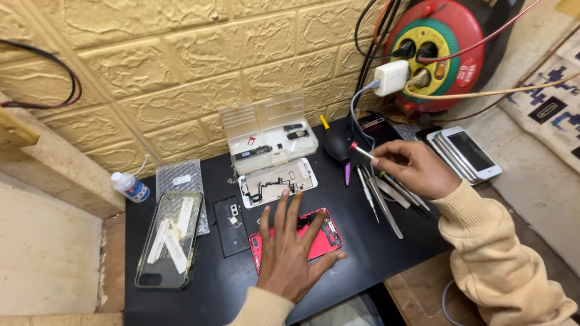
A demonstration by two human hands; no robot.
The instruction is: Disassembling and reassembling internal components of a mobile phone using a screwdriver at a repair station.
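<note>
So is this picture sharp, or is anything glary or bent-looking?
Head view: mostly sharp; the screwdriver in the right hand is slightly blurred; light glares off the clear case; the left hand shades the red phone; the wide lens bows the wall.

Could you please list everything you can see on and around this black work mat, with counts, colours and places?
red phone housing: 1, red, mat centre, under left hand
silver phone frame: 1, silver, behind it
parts box: 1, clear, by wall
clear phone case: 1, mat left
small bottle: 1, white-blue, far left
dust blower: 1, black, rear
tweezers and drivers: several, metal, right
white phones: stack, right
cable reel: 1, red
left hand: flat on housing
right hand: holds screwdriver
</note>
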